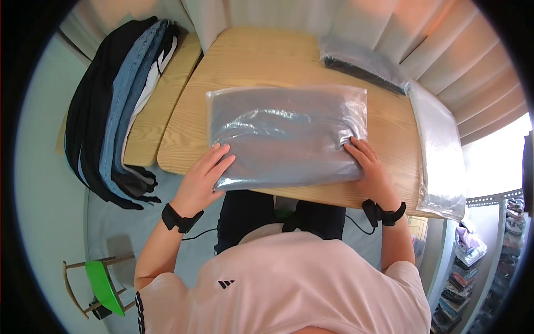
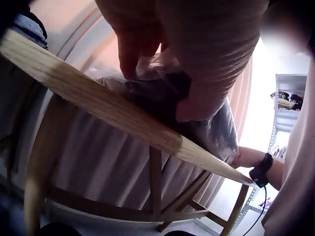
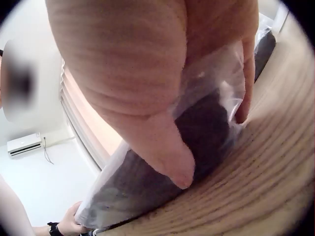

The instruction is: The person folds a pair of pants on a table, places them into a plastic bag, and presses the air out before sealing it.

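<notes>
A dark folded garment in a clear plastic bag (image 1: 286,136) lies flat across the wooden table, reaching its front edge. My left hand (image 1: 207,170) grips its near left corner, fingers over the top and thumb at the front edge. At the opposite end, my right hand (image 1: 371,167) holds the right side, where the plastic creases under the fingertips. In the right wrist view, the right thumb (image 3: 172,164) lies along the bag's side, with a finger beyond it close to the tabletop. The left wrist view shows the bag (image 2: 147,93) between the left fingers and thumb.
A pile of dark and denim clothes (image 1: 119,106) drapes over a side table on the left. Another bagged dark item (image 1: 364,69) lies at the back right, and clear plastic bags (image 1: 442,150) cover the right edge. A green-seated chair (image 1: 104,286) stands lower left; shelves (image 1: 459,284) hold packed clothes.
</notes>
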Demonstrator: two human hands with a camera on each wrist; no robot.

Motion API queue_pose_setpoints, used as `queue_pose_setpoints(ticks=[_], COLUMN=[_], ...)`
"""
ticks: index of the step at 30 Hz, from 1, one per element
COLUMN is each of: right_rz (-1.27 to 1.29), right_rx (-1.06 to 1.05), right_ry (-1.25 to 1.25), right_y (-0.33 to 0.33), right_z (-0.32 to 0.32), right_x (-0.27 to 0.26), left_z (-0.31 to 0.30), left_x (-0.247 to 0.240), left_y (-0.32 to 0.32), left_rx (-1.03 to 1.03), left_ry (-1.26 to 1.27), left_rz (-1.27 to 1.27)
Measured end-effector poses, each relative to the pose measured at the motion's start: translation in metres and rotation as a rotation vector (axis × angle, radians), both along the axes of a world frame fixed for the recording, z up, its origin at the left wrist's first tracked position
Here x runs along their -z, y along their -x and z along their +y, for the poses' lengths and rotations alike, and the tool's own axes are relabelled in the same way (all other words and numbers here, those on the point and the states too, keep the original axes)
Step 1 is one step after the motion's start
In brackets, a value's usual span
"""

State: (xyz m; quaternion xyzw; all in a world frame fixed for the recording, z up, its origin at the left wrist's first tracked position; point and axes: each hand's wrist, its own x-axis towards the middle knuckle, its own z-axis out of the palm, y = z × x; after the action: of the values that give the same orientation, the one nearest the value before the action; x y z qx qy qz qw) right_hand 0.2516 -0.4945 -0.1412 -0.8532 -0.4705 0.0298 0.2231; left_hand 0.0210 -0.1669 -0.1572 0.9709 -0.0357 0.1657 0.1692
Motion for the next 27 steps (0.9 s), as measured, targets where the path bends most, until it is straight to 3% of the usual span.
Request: queue_pose_setpoints(ticks=[3,10,12,16,18,19,21,22,23,25,27], right_rz=[0.097,0.239,0.416,0.617,0.749,0.876,0.813,0.743,0.744,0.633,0.623], right_rx=[-0.035,-0.105,-0.134,-0.154,-0.036,0.080,0.032,-0.010,-0.015,-0.012,-0.014], right_ry=[-0.135,-0.083,-0.176,-0.438,-0.533,-0.617,-0.627,-0.618,-0.629,-0.356,-0.324], right_y=[-0.004,0.007,0.002,-0.025,-0.050,-0.058,-0.065,-0.065,-0.064,-0.065,-0.065], right_z=[-0.004,-0.020,-0.030,-0.017,0.000,0.008,0.030,0.038,0.043,0.050,0.055], right_x=[-0.004,-0.060,-0.073,-0.075,-0.055,-0.049,-0.050,-0.049,-0.046,-0.038,-0.022], left_z=[0.007,0.024,0.034,0.053,0.063,0.068,0.083,0.089,0.086,0.072,0.074], left_x=[-0.008,-0.073,-0.097,-0.126,-0.122,-0.113,-0.085,-0.075,-0.063,-0.042,-0.032], left_y=[-0.004,-0.008,-0.002,-0.013,-0.030,-0.037,-0.052,-0.052,-0.052,-0.056,-0.054], left_rx=[0.026,0.093,0.024,-0.140,-0.133,-0.130,-0.238,-0.257,-0.257,-0.066,-0.070], left_ry=[0.015,0.109,0.264,0.452,0.522,0.507,1.020,0.952,0.940,0.859,0.878], left_rz=[-0.054,0.018,0.214,0.238,-0.143,-0.140,-0.197,-0.057,-0.059,-0.103,-0.066])
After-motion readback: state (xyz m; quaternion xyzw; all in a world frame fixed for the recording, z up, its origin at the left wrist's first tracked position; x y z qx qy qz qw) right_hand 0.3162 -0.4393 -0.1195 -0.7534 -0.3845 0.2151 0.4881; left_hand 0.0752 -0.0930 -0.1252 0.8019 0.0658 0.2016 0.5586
